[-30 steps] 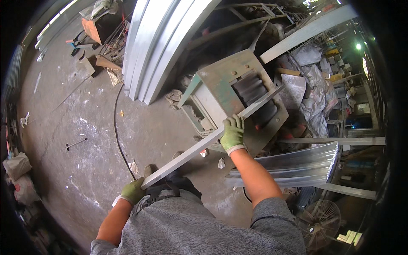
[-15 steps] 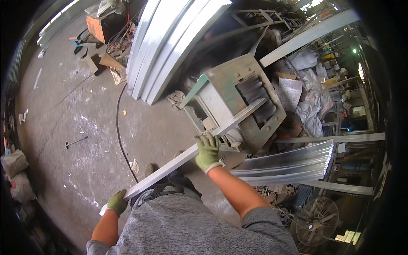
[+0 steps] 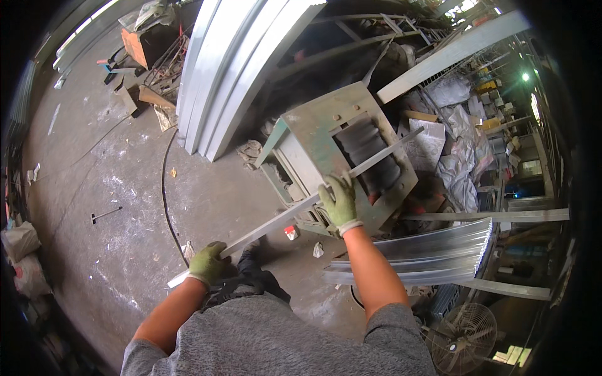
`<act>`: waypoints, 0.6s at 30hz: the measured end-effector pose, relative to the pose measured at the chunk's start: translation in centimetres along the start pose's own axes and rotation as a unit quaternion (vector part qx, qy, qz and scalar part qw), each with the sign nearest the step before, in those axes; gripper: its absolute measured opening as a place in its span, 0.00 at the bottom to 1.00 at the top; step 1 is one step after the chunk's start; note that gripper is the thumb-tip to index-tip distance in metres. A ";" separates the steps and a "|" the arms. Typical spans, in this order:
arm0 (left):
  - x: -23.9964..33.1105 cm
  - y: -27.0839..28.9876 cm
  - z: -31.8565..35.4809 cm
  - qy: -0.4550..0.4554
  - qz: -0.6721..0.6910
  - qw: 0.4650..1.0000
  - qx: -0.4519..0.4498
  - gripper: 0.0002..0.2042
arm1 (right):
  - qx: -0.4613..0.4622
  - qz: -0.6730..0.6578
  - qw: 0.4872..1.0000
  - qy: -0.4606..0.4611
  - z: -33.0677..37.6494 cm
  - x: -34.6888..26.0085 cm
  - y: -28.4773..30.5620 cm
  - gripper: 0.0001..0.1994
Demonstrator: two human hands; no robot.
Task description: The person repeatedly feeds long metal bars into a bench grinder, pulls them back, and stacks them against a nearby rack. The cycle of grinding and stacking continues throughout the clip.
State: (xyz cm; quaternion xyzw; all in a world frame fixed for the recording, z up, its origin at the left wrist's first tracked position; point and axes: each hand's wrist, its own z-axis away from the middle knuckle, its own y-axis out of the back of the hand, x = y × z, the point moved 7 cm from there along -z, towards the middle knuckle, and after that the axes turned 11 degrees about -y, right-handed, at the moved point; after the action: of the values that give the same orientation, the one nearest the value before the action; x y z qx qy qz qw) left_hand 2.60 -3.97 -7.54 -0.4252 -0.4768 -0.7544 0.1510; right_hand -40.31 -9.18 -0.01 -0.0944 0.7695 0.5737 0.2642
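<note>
A long, pale metal bar (image 3: 276, 223) slants from near my body at lower left up to the right, across a box-shaped machine. Green work gloves cover both hands. My left hand (image 3: 209, 262) is closed round the bar near its lower end. Farther along, at the machine's near edge, my right hand (image 3: 340, 202) grips the bar from above. The worn grey-green machine (image 3: 313, 135) has a rectangular opening with a dark, ridged piece (image 3: 367, 153) inside. Past my right hand, the bar's far end crosses in front of this opening.
Tall shiny metal profiles (image 3: 219, 75) stand beyond the machine. Corrugated sheet (image 3: 414, 254) lies at right, above a round fan (image 3: 461, 338). A dark cable (image 3: 164, 188) runs over the floor at left, near a small T-shaped tool (image 3: 106, 215). Crumpled sacks (image 3: 461, 160) pile up behind.
Both hands and the bar have moved forward and to the right. The bar's far end now reaches across the opening to the machine's far side.
</note>
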 end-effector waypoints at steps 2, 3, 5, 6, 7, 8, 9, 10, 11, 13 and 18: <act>2.3 -0.9 -2.3 0.069 0.048 0.992 -0.094 0.15 | 0.048 0.040 0.998 -0.010 -2.3 1.8 0.4 0.17; 3.4 -1.1 -3.0 0.091 0.079 0.984 -0.132 0.16 | 0.061 0.050 0.997 -0.026 -3.1 2.8 0.4 0.17; 5.5 -0.7 -5.1 0.071 0.031 0.985 -0.155 0.22 | 0.086 0.093 0.992 -0.021 -4.1 3.7 -0.3 0.17; 6.2 -0.6 -6.0 0.075 0.008 0.982 -0.171 0.23 | 0.086 0.116 0.989 -0.021 -4.6 4.1 -1.0 0.18; 6.7 -0.7 -6.6 0.081 -0.019 0.978 -0.190 0.24 | 0.085 0.140 0.986 -0.022 -5.0 4.6 -1.4 0.18; 7.3 -0.9 -7.0 0.084 -0.023 0.976 -0.200 0.27 | 0.099 0.118 0.987 -0.037 -6.1 5.4 -1.5 0.19; 7.9 -1.4 -7.9 0.078 -0.024 0.978 -0.193 0.27 | 0.102 0.127 0.986 -0.020 -6.9 5.8 -1.4 0.18; 8.5 -1.8 -8.7 0.074 -0.025 0.980 -0.186 0.28 | 0.093 0.136 0.986 -0.017 -7.7 6.5 -1.2 0.18; 8.9 -2.3 -9.4 0.071 -0.029 0.980 -0.182 0.28 | 0.091 0.141 0.986 -0.003 -8.3 7.0 -0.9 0.17; 9.5 -3.1 -10.8 0.052 -0.031 0.983 -0.172 0.29 | 0.099 0.176 0.979 -0.003 -9.3 8.0 -0.1 0.18; 8.1 -3.8 -9.4 0.052 0.003 0.986 -0.161 0.29 | 0.072 0.189 0.979 0.007 -7.7 7.3 -0.5 0.17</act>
State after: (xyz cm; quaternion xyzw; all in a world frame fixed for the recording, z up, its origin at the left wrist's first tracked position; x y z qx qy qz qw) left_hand -9.29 -8.56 -5.12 -0.4060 -0.3392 -0.8417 0.1075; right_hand -48.55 -15.40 -2.62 0.0684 0.8145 0.5558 0.1515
